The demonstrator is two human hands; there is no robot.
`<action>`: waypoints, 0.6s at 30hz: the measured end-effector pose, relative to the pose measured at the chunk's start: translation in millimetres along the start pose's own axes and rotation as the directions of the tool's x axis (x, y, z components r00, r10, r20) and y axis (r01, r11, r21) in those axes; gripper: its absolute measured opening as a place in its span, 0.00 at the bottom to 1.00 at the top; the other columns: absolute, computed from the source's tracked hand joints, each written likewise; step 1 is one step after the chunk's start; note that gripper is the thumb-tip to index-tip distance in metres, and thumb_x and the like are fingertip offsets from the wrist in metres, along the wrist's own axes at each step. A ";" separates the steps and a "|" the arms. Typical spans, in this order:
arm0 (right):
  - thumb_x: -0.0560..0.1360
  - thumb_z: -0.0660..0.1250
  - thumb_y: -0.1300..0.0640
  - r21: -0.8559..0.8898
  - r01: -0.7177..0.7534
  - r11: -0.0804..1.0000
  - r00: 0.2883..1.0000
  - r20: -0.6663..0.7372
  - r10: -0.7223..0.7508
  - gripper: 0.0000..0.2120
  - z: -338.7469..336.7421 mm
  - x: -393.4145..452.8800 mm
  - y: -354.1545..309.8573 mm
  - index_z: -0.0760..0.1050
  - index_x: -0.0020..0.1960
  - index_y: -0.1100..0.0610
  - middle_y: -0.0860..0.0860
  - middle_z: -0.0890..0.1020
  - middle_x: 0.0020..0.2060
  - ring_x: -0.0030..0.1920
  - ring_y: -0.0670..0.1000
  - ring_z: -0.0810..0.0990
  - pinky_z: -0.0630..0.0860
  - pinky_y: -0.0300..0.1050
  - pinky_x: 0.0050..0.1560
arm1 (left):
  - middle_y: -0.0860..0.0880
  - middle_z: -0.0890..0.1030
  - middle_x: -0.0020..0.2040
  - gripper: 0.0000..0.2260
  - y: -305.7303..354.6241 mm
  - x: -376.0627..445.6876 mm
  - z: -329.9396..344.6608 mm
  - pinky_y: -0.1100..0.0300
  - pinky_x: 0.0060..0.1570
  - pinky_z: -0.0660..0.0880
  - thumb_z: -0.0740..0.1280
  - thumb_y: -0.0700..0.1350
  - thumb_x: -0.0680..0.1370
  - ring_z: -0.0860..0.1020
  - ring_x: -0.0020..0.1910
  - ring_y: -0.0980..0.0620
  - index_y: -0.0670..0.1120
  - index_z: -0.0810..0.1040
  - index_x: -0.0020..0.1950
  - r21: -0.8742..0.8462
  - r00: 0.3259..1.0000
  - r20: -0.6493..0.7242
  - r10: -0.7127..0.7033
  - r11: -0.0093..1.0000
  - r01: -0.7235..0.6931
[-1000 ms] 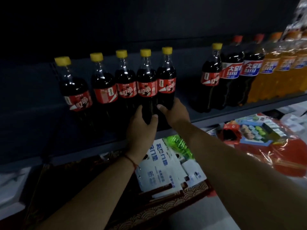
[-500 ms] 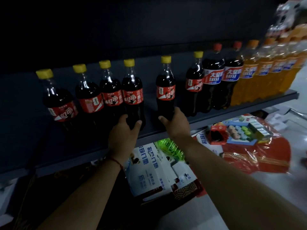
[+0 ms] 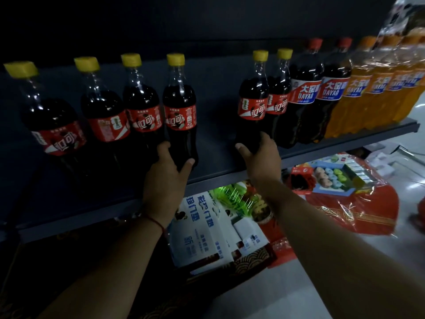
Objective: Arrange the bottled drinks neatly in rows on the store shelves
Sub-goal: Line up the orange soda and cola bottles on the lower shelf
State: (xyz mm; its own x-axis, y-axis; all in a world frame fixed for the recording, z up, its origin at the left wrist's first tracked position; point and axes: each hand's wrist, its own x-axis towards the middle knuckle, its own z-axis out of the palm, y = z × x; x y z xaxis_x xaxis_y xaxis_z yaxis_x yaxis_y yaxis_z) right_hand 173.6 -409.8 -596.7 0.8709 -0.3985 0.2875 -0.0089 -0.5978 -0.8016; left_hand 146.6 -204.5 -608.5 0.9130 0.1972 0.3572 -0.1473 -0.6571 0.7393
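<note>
Yellow-capped cola bottles with red labels stand upright in a row on a dark shelf [image 3: 225,171]. My left hand [image 3: 164,180] grips the base of the fourth cola bottle from the left [image 3: 180,111]. My right hand [image 3: 262,157] grips the base of another cola bottle [image 3: 253,104], which now stands right beside a further yellow-capped cola bottle [image 3: 279,97]. A wide gap lies between the two bottles I hold. Three more cola bottles [image 3: 103,111] stand to the left.
Right of the colas stand two large red-capped dark Dayao bottles [image 3: 305,95] and several orange soda bottles [image 3: 358,88]. Below the shelf lie white-blue cartons [image 3: 197,229], a green pack [image 3: 232,194] and red gift packages [image 3: 345,203]. Pale floor shows at the bottom right.
My right hand has slid its cola bottle to the right along the shelf, up against the yellow-capped bottle there. The left hand has stayed on its bottle, and the gap between them has widened.
</note>
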 end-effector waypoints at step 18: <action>0.70 0.76 0.48 0.009 -0.040 0.999 0.998 -0.043 0.040 0.31 3.2 5.2 5.2 0.69 0.66 0.58 0.54 0.73 0.62 0.60 0.55 0.75 0.73 0.55 0.64 | 0.39 0.83 0.44 0.31 -4.1 4.5 10.6 0.60 0.29 0.69 0.65 0.57 0.79 0.82 0.41 0.42 0.44 0.60 0.75 0.066 1.000 -0.010 0.026 0.997 -0.025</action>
State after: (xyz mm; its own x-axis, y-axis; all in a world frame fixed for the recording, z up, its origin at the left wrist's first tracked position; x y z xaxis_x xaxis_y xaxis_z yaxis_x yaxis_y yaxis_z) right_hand 179.6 -412.7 -601.1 0.8480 -0.4517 0.2773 -0.0394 -0.5755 -0.8169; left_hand 155.3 -208.6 -616.0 0.9050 0.1871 0.3820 -0.1449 -0.7087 0.6905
